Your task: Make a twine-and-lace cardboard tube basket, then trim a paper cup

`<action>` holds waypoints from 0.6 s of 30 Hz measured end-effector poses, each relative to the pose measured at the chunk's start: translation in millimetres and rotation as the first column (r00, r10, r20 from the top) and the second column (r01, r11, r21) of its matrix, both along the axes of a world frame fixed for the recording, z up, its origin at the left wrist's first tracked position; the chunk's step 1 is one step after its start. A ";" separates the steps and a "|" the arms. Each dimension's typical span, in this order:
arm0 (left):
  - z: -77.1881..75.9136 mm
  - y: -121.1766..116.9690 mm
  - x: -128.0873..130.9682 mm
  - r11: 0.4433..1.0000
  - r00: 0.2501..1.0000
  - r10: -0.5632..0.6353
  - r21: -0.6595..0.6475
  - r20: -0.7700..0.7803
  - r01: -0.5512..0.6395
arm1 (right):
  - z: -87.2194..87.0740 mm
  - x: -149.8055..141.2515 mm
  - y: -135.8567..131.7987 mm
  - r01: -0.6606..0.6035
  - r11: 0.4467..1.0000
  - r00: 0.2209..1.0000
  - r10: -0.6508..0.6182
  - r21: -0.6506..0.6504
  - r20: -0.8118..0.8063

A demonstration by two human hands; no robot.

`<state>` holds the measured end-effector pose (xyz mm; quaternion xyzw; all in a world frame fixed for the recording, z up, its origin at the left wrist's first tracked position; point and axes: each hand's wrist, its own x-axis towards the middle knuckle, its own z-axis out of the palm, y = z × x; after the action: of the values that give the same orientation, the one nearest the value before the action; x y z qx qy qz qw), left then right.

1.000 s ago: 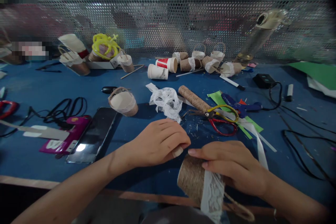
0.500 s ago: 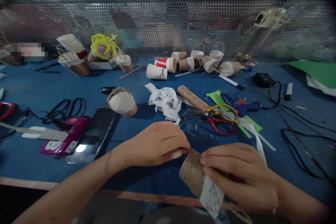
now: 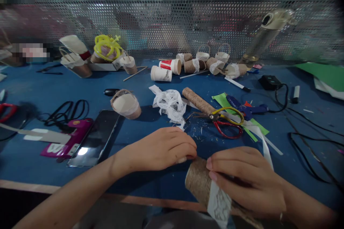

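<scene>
A paper cup wrapped in brown twine (image 3: 199,182) lies tilted near the table's front edge, its base towards the left. White lace (image 3: 219,202) hangs from its rim side, and a twine handle trails below. My right hand (image 3: 247,179) is closed around the cup from the right, with fingertips pressed on the twine. At the cup's upper left edge my left hand (image 3: 163,150) has thumb and fingers pinched together. Whatever they pinch is hidden. Beyond the hands lie a heap of white lace ribbon (image 3: 170,103), a twine roll (image 3: 199,101) and scissors (image 3: 215,116).
A lace-trimmed cup basket (image 3: 126,104), a phone (image 3: 94,139) and a purple glue gun (image 3: 76,128) are to the left. A blue glue gun (image 3: 245,107) with its cord lies right. Several cups and small baskets (image 3: 193,65) stand along the perforated metal screen (image 3: 161,14).
My left hand has shifted slightly right and its fingers have curled in closer to the cup. The cup has tipped a little within my right hand's hold.
</scene>
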<state>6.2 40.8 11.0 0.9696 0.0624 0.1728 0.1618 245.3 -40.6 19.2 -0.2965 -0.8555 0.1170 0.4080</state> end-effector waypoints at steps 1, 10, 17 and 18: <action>-1.7 -0.1 0.6 0.999 1.000 0.015 0.038 0.008 -0.015 | 1.2 -0.9 -0.8 0.016 1.000 1.000 -0.016 0.006 -0.011; -11.6 4.2 -0.2 0.953 0.959 0.285 0.102 0.015 -0.285 | 5.4 -1.0 -3.2 0.053 0.994 0.998 -0.050 0.097 -0.030; -5.4 -1.4 1.9 0.971 0.958 0.230 -0.107 0.168 -0.214 | -12.5 9.3 0.8 0.040 0.985 0.999 -0.039 0.168 -0.013; -2.9 -2.0 1.9 0.961 0.957 0.234 -0.192 0.169 -0.201 | -15.8 10.9 2.9 -0.047 0.986 0.999 0.042 0.159 0.036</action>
<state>8.1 38.9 8.1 0.9180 0.1680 0.2754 0.2304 256.2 -37.6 3.4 -0.2457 -0.8749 0.0522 0.4140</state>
